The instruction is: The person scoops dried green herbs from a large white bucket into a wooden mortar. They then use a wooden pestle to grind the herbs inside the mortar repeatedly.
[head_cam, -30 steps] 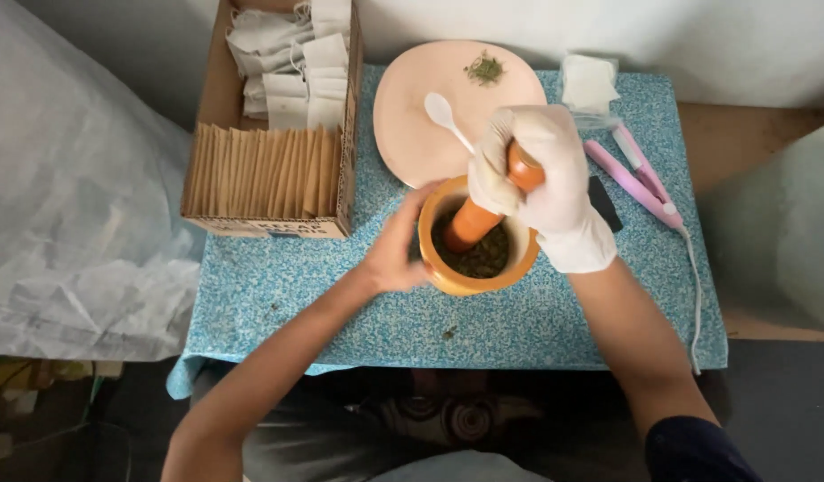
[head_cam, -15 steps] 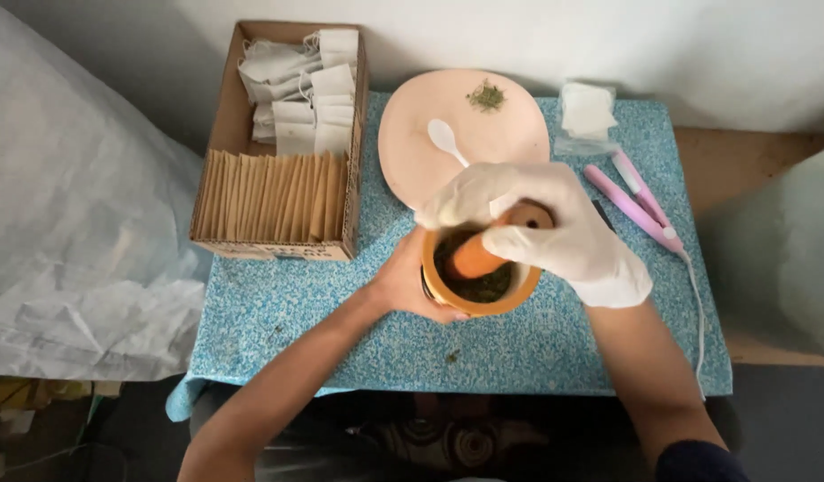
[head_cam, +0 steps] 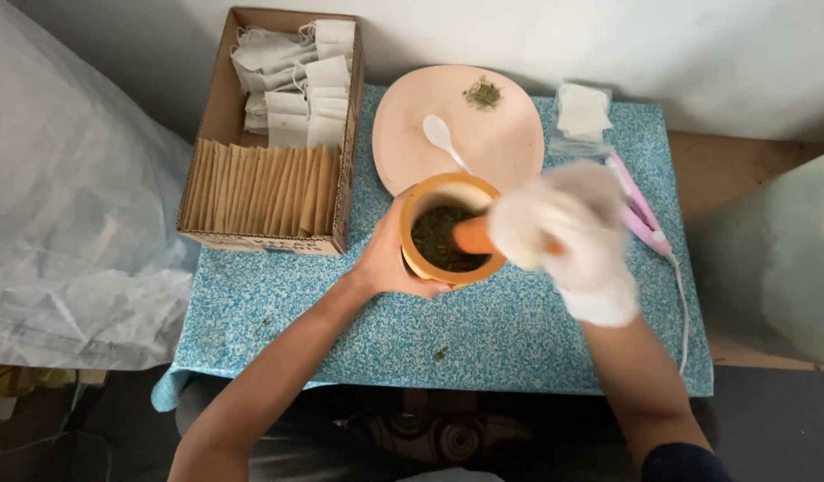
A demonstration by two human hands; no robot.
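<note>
An orange wooden mortar (head_cam: 425,201) stands on the blue speckled table (head_cam: 519,344), with dark green dried herbs (head_cam: 439,236) inside. My bare left hand (head_cam: 390,259) wraps around the mortar's left side and holds it steady. My right hand (head_cam: 568,232), in a white glove and blurred by motion, grips an orange pestle (head_cam: 473,236) whose end lies tilted in the herbs.
A pink round plate (head_cam: 501,147) behind the mortar carries a white spoon (head_cam: 443,138) and a pinch of herbs. A cardboard box (head_cam: 217,116) at left holds white tea bags and brown envelopes. A pink tool (head_cam: 642,214) and white sachets (head_cam: 582,112) lie at right.
My gloved right hand has swung from above the mortar out to its right side, tilting the pestle. The herbs in the mortar show now. The left hand stays on the mortar.
</note>
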